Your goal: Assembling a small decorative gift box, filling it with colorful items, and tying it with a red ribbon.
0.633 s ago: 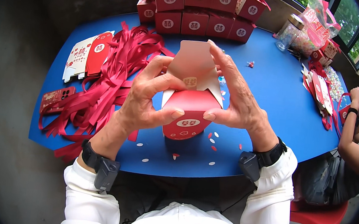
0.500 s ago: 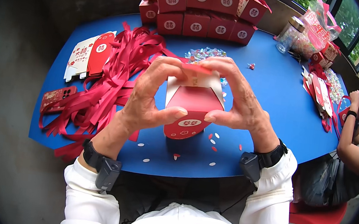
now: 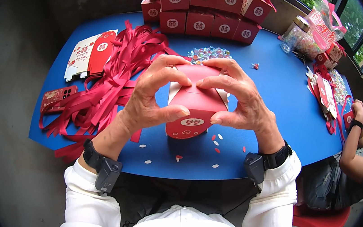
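A red cardboard gift box [image 3: 194,101] with a round white emblem on its near face is between my hands above the blue table. My left hand [image 3: 154,94] grips it from the left, its thumb at the near top edge and fingertips pressing the top flap. From the right, my right hand [image 3: 239,100] holds it the same way. The top flaps meet under my fingertips, with pale side flaps showing at both sides. Red ribbons [image 3: 118,74] lie in a heap left of my left hand. Beyond the box is a pile of shiny wrapped candies [image 3: 209,53].
Finished red boxes [image 3: 202,20] stand stacked at the back. Flat box blanks [image 3: 91,55] and a red phone [image 3: 59,96] lie at the left. A clear jar [image 3: 294,34] and a bag stand at the back right. Another person's arm [image 3: 355,130] is at the right edge.
The raised flap at the top of the box has been folded down. My fingers have moved inward and now press on the closed top.
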A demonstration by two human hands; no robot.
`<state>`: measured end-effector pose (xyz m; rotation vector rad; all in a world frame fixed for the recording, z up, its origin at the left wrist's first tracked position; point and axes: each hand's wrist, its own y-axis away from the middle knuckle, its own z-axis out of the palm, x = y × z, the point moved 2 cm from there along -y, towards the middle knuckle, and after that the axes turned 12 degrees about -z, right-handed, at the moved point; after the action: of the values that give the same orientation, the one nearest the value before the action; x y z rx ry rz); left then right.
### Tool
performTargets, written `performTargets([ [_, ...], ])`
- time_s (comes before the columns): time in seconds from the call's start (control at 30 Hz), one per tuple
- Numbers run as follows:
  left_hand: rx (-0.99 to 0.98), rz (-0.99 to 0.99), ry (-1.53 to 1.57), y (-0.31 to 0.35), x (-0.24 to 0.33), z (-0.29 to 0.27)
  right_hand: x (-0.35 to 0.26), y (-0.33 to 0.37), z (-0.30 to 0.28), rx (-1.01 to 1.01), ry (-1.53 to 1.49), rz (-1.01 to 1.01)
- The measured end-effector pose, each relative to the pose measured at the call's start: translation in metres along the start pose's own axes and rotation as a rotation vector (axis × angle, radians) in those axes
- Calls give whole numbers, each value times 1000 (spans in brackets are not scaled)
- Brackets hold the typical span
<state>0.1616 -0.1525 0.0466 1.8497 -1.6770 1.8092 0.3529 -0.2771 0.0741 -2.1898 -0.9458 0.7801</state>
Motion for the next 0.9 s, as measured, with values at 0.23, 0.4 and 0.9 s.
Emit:
performTargets([
  [0.23, -33, 40, -96, -3, 1, 1, -8, -3, -7, -78, 95, -12],
  [0.4, -72, -58, -39, 0, 5, 1, -14, -6, -7, -142, 103, 11],
  [0.9, -172, -42, 63, -9, -2, -2, -7, -1, -2, -196, 7, 27],
])
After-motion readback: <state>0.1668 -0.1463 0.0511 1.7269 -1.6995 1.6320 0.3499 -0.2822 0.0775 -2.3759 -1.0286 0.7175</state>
